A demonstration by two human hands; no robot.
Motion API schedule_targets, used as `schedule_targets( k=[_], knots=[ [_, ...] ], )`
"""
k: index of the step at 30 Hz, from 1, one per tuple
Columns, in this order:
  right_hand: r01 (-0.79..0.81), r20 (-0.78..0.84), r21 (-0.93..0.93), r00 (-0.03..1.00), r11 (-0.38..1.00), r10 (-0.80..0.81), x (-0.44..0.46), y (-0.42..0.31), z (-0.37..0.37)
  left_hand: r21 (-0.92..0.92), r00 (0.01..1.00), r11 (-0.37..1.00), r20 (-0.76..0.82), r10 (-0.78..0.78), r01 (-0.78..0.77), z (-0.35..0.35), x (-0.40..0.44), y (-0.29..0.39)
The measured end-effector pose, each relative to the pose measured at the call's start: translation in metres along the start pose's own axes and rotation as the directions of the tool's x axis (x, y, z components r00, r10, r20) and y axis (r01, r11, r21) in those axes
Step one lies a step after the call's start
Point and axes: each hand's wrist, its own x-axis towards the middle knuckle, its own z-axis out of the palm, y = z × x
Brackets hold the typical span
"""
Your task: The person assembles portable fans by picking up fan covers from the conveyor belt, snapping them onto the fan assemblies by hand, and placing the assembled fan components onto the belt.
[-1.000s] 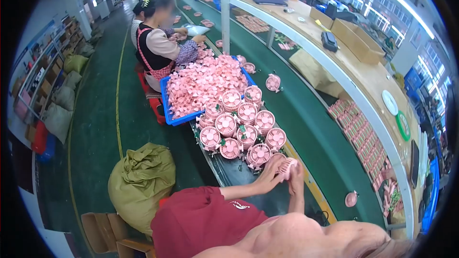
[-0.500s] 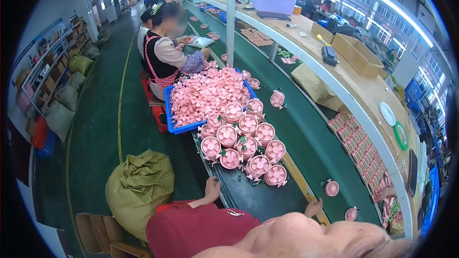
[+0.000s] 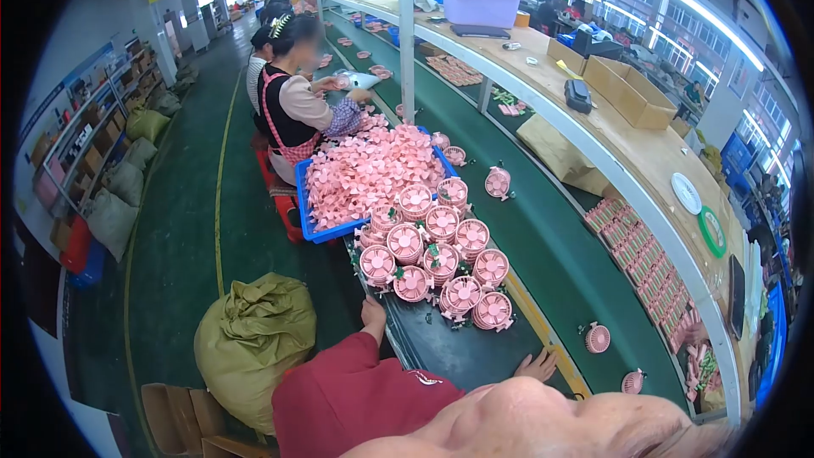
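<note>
My left hand (image 3: 372, 314) is at the left edge of the black work surface (image 3: 428, 337), its fingers too small and partly hidden to read. On the right, my right hand (image 3: 538, 365) lies flat with fingers spread near the yellow edge strip, holding nothing. Ahead of both hands stand stacked pink fan housings with blades (image 3: 462, 293), several with green bits showing. Behind them a blue tray (image 3: 326, 233) is heaped with loose pink fan blades (image 3: 373, 171).
A green conveyor belt (image 3: 551, 267) carries scattered pink fans (image 3: 598, 338) on my right. Beyond runs a wooden shelf (image 3: 543, 59) on white posts. A co-worker (image 3: 297, 102) sits past the tray. A tied olive sack (image 3: 254, 348) and cardboard boxes (image 3: 182, 420) stand at my left.
My left hand has moved up to the work surface's edge. My right hand has moved left and its fingers have spread flat. The view has shifted slightly.
</note>
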Motion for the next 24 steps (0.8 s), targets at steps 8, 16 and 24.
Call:
schedule_targets(
  k=[8, 16, 24],
  knots=[
    [-0.013, 0.033, -0.049, 0.999, 0.999, 0.014, 0.003, 0.000, 0.001, 0.026, 0.989, 0.993, -0.090, -0.114, 0.117, -0.003, -0.019, 0.034],
    [0.035, 0.053, -0.113, 0.998, 0.993, -0.029, 0.006, 0.000, 0.001, 0.109, 0.976, 0.981, -0.168, -0.140, 0.159, -0.003, -0.026, 0.045],
    [0.070, 0.037, -0.181, 0.997, 0.981, -0.065, 0.007, 0.001, 0.002, 0.116, 0.953, 0.960, -0.197, -0.229, 0.254, 0.002, -0.021, 0.045]
  ],
)
